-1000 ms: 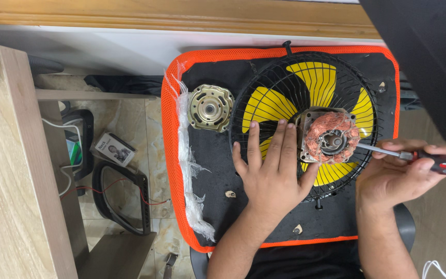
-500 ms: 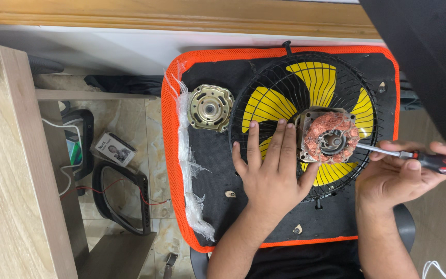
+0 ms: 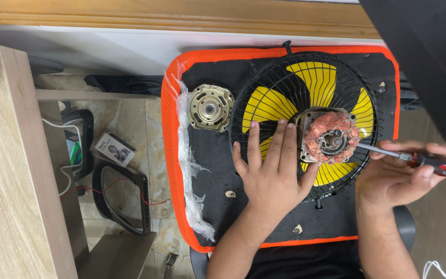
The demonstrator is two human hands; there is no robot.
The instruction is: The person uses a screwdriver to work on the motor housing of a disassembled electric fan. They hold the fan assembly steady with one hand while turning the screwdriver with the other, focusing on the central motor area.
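- Landmark: round black wire fan guard [image 3: 264,88] with yellow plastic blades [image 3: 316,77] behind it, lying flat on a black pad with orange mesh edging [image 3: 167,155].
- Work piece: exposed fan motor stator, copper-red windings in a square metal frame [image 3: 332,137], sitting on top of the guard, right of its centre.
- Left hand [image 3: 272,173]: open, palm down, fingers spread over the wires at the guard's lower left; fingertips touch the motor frame's left edge. It presses, it does not grip.
- Right hand [image 3: 401,178]: closed around a red-and-black-handled screwdriver [image 3: 440,168] just right of the guard's rim; the steel shaft runs left, the tip at the motor's right side.
- Handling, judged: the motor is likely dense and heavy for its size, and rigid. The windings look fragile, with thin lacquered wire that a tool tip could nick. Take hold by the metal frame corners, not the copper.
- The guard is probably light and springy; the wires flex, so flat palm pressure near the motor steadies it best.
- Left of the guard, on the pad: round brass-coloured metal motor end cover [image 3: 210,107], apart from everything.
- Below the guard, on the pad: small pale loose parts [image 3: 229,194]; kind cannot be told.
- Crumpled clear plastic film [image 3: 188,165] lies along the pad's left border.
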